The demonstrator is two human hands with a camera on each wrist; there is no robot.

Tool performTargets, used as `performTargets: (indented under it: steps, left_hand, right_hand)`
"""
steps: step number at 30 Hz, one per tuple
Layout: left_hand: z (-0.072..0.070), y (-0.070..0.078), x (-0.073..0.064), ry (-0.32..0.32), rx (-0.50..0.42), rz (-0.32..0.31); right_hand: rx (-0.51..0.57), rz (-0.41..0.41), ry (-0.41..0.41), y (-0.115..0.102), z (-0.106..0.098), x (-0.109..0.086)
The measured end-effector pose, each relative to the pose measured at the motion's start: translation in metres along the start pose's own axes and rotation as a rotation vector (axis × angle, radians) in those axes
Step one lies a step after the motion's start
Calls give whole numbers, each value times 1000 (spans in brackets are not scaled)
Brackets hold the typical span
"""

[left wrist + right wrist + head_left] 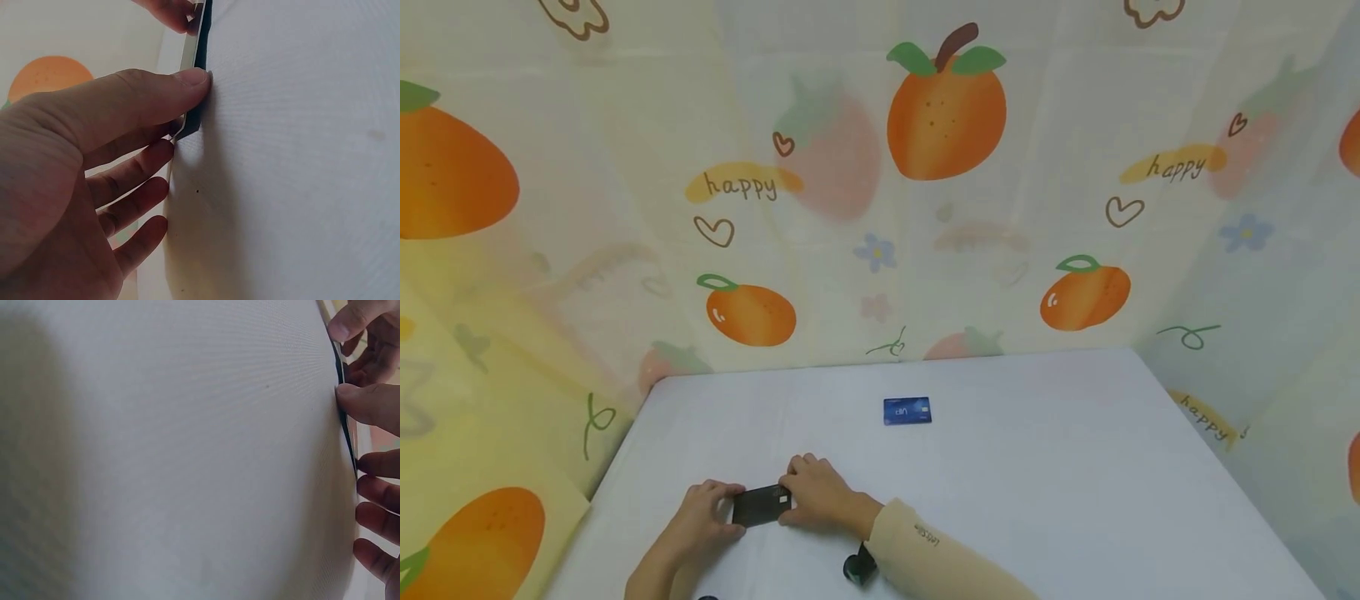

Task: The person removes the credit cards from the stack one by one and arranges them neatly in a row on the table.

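A black card [756, 507] with a small light chip mark lies low over the white table, between my two hands. My left hand [703, 515] pinches its left end between thumb and forefinger. In the left wrist view the left thumb [181, 87] presses the near edge of the card [201, 47], and the other fingers are spread toward the tabletop. My right hand [822, 496] holds the card's right end, thumb on the near edge and fingers at the far edge. The right wrist view shows the right thumb [372, 403] against the card's thin dark edge [344, 422].
A blue card [907, 411] marked VIP lies flat on the white table [1037, 467], farther back and right of my hands. A dark rounded object [859, 567] is beside the right sleeve [947, 550]. A fruit-printed curtain [925, 250] surrounds the table's back and sides.
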State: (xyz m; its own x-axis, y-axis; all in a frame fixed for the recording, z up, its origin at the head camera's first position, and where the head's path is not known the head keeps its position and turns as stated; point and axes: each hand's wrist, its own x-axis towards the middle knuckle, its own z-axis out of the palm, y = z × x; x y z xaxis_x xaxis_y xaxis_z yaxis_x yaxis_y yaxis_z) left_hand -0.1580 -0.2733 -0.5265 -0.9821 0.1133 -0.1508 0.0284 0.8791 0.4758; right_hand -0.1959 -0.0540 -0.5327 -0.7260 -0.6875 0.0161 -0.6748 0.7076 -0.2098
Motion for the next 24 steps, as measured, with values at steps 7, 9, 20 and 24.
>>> performTargets:
  steps: [7, 9, 20, 24]
  left_hand:
    - [1, 0, 0, -4, 3, -24]
    - [1, 1, 0, -8, 2, -32]
    - [1, 3, -1, 13, -1, -1]
    - [1, 6, -2, 13, 2, -11]
  right_hand:
    - [13, 12, -2, -1, 2, 0]
    - [19, 16, -6, -1, 2, 0]
    - [46, 33, -6, -3, -4, 0]
    - [100, 55, -3, -1, -7, -3]
